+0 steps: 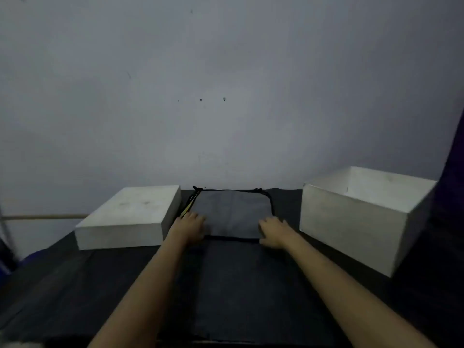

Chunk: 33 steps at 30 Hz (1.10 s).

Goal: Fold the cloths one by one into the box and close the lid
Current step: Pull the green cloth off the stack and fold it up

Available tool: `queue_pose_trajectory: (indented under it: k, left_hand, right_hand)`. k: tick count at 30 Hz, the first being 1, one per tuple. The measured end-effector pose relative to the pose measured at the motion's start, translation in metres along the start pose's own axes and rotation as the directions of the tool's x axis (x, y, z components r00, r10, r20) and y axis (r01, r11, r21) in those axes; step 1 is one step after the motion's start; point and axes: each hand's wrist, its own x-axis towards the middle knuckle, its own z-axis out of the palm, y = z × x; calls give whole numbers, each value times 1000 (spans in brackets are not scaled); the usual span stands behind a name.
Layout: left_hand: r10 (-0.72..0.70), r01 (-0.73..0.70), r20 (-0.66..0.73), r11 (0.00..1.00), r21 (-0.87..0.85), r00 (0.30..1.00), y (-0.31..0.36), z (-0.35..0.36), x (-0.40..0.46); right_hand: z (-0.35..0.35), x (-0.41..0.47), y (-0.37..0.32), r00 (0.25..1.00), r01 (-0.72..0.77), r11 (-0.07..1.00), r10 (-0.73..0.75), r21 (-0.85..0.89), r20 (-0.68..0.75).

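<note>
A folded grey cloth [232, 212] with dark edging lies flat at the far middle of the table. My left hand [189, 228] rests on its near left corner with fingers spread. My right hand [273, 232] presses its near right corner, fingers straight. A darker cloth [251, 285] lies spread between my forearms, nearer to me. The open white box [351, 229] stands at the right, its inside mostly hidden by its front wall. The white lid [130, 219] lies flat at the left.
The table carries a dark covering [75, 285]. A plain wall [226, 96] rises right behind the cloth. A wooden stick [45, 217] lies beyond the lid at the left. Something dark purple [454, 172] hangs at the right edge.
</note>
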Motion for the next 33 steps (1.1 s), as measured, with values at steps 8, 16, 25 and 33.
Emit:
queue_pose_trajectory:
  k: [8, 16, 25, 33]
  left_hand:
    - [-78, 73, 116, 996, 49, 990, -28, 23, 5]
    - [129, -89, -123, 953, 289, 984, -47, 28, 22]
    - [121, -90, -159, 978, 187, 980, -43, 18, 37]
    - [-16, 18, -176, 1000, 6, 984, -50, -9, 43]
  right_hand:
    - [27, 10, 6, 986, 60, 972, -94, -229, -140]
    - [17, 30, 18, 977, 88, 991, -106, -104, -183]
    - [-9, 47, 23, 975, 45, 987, -10, 154, -220]
    - [-30, 51, 29, 981, 53, 993, -32, 104, -192]
